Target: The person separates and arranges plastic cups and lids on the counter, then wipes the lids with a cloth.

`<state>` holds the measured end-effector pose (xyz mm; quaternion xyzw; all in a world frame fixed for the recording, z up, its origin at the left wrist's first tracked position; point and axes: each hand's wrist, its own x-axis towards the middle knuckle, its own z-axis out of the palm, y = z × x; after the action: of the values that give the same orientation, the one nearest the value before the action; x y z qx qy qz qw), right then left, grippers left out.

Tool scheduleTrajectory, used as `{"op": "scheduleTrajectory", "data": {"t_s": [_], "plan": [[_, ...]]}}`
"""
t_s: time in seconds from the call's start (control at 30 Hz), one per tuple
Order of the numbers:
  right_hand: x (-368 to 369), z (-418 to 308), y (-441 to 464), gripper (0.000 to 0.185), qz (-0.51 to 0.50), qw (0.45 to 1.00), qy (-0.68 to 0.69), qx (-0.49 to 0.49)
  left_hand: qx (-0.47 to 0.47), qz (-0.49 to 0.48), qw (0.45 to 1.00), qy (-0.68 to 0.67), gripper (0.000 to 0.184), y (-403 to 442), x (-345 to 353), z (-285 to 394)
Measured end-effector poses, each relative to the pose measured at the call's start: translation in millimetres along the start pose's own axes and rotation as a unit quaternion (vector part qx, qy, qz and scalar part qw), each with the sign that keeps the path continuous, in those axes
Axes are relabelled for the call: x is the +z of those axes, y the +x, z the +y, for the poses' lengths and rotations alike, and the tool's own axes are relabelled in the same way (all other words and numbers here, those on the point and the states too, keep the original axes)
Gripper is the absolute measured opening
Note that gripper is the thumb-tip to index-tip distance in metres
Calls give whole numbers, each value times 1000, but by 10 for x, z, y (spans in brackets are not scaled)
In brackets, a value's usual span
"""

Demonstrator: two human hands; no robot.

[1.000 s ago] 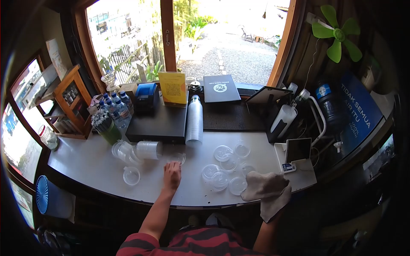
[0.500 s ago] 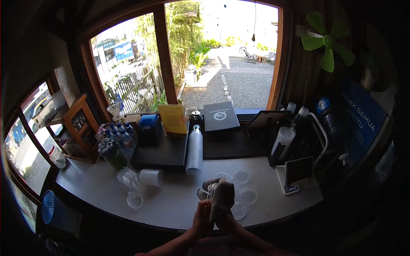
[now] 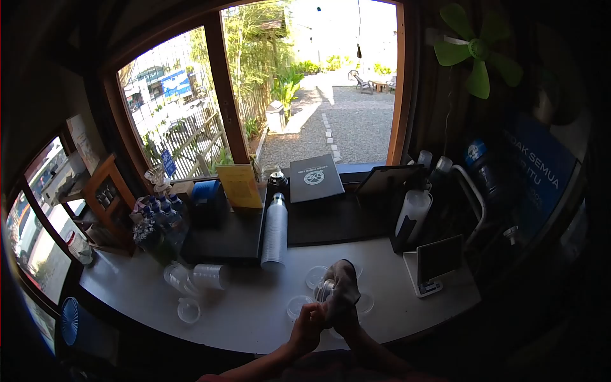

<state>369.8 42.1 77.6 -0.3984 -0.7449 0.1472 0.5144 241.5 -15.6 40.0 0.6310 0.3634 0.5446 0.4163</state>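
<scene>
Both hands meet over the front of the counter. My right hand (image 3: 345, 320) is closed round a grey-brown cloth (image 3: 345, 288), which wraps the right side of a clear plastic lid (image 3: 324, 291). Against the lid's lower left edge, my left hand (image 3: 308, 325) has its fingers closed in a pinch. Several clear round lids lie around and beneath the hands, one of them (image 3: 298, 306) just left of the cloth. Farther left, a sideways stack of clear lids (image 3: 210, 276) rests near a single small lid (image 3: 189, 310).
A tall stack of clear cups (image 3: 275, 232) lies along a black box (image 3: 223, 239). Water bottles (image 3: 167, 216) stand at the back left. On the right are a screen on a white stand (image 3: 439, 264) and a cup holder (image 3: 412, 216). A green fan (image 3: 476, 49) hangs above.
My left hand has come from the counter's middle to meet the right, now with a lid between them. The cloth has moved left and up off the counter. The view has tilted up.
</scene>
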Motion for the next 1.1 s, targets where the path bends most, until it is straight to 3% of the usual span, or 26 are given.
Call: {"op": "scheduleTrajectory", "data": {"t_s": [0.07, 0.13, 0.23, 0.27, 0.4, 0.43, 0.47, 0.57, 0.6, 0.63, 0.67, 0.7, 0.77, 0.83, 0.9, 0.97, 1.0, 1.03, 1.1], "plan": [[2, 138, -187, 25, -130, 988, 42, 76, -13, 11, 1000, 18, 44, 53, -9, 2], [196, 404, -318, 29, -204, 970, 110, 74, -42, 34, 998, 16, 47, 212, -79, 83], [124, 110, -90, 30, -70, 995, 37, -54, 37, 79, 986, 143, 39, 408, -107, 132], [15, -98, 47, 29, -35, 995, 42, -79, 29, 89, 992, 79, 25, 442, -82, 165], [198, 508, -202, 19, -111, 979, 140, 95, -74, 67, 995, -23, 22, 329, -34, -36], [241, 661, -262, 15, -120, 968, 164, 144, -59, 40, 997, -30, 19, 278, -11, -110], [101, 549, -130, 14, -188, 962, 98, 175, -54, 26, 998, -17, 17, 268, 12, -89], [282, 626, -246, 24, -155, 971, 149, 106, -53, 51, 997, -6, 14, 291, -22, 29], [327, 562, -258, 27, -125, 977, 119, 123, -55, 69, 996, -9, 14, 306, -43, 63], [320, 499, -236, 29, -114, 990, 84, 15, -102, 94, 990, -3, 12, 316, -75, 26], [312, 435, -213, 33, -91, 991, 46, -91, -5, 106, 982, 157, 11, 382, -118, 25], [239, 286, -221, 38, -151, 987, 43, -39, 91, 114, 939, 312, 10, 438, -147, 23], [283, 372, -341, 41, -176, 974, 140, 8, 4, 151, 977, 149, 8, 390, -156, -83], [491, 504, -625, 42, -126, 923, 333, 146, -5, 162, 979, 119, 7, 335, -175, -230], [480, 428, -609, 42, -86, 908, 382, 151, -15, 176, 982, 64, 6, 286, -194, -381], [195, 179, -169, 43, -86, 965, 246, -28, -7, 179, 981, 76, 10, 294, -229, -382], [211, 232, -254, 45, -98, 968, 230, 11, -9, 182, 979, 86, 12, 319, -223, -254], [298, 187, -216, 44, -26, 894, 412, 174, -9, 145, 977, 154, 16, 290, -227, -279], [404, 470, -315, 41, 80, 683, 640, 344, 27, 56, 944, 325, 30, 223, -233, -314]]}}
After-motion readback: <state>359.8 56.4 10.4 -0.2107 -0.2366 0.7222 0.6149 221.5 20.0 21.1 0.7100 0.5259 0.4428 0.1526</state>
